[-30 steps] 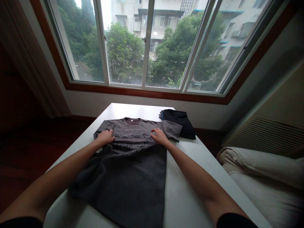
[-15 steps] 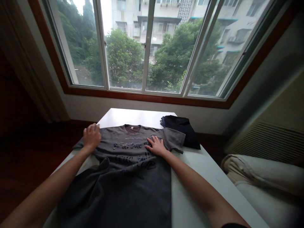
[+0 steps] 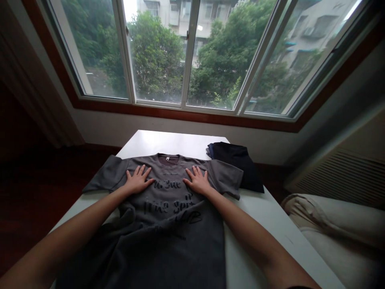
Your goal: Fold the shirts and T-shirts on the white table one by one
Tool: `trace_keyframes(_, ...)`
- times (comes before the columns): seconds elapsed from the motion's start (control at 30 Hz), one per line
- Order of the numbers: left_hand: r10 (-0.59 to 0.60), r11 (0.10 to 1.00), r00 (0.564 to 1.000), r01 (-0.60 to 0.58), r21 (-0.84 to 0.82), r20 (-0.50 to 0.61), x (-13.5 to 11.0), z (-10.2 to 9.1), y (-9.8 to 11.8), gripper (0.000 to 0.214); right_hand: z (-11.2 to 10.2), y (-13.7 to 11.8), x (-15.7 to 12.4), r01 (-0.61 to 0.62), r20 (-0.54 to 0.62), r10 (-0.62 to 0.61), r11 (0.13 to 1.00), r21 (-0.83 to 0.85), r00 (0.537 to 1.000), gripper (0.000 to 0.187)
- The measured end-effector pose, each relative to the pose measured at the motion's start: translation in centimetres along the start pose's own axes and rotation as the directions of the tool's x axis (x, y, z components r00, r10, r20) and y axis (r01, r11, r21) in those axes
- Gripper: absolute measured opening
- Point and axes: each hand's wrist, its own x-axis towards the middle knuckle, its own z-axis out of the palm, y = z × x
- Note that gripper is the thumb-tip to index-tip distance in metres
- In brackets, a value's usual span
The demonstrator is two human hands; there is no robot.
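A dark grey T-shirt (image 3: pixel 168 196) with black lettering lies front up on a white table (image 3: pixel 177 141), its neckline toward the window. My left hand (image 3: pixel 138 180) rests flat on the left side of the chest, fingers spread. Level with it, my right hand (image 3: pixel 197 180) presses flat on the right side of the chest, fingers also apart. Both sleeves stretch outward, the left one reaching over the table's edge. Wrinkles bunch in the cloth below my left forearm, while the right side hangs straighter. The hem runs out of view at the bottom.
Dark folded clothes (image 3: pixel 237 164) lie at the table's back right, partly under the right sleeve. A wide window (image 3: pixel 183 60) is beyond the table. Pale cushioned bedding (image 3: pixel 339 216) sits to the right, and a curtain (image 3: pixel 45 88) hangs at the left.
My left hand has moved right from the left sleeve onto the chest. The left sleeve now lies spread outward. My right hand stays on the chest, and the view has tilted down slightly.
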Motion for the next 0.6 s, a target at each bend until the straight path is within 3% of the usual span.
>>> trace_keyframes(0.43, 0.063, 0.998, 0.997, -0.063, -0.003, 0.037, 11.0, -1.9, -1.9, 0.081, -0.4, 0.8, 10.2, -0.024, -0.001, 0.024, 0.999, 0.044, 1.0, 0.088)
trace_keyframes(0.6, 0.044, 0.999, 0.997, -0.043, -0.013, 0.06, 13.7, -2.0, -3.3, 0.082, -0.7, 1.2, 13.9, -0.004, 0.002, 0.004, 0.998, 0.059, 1.0, 0.087)
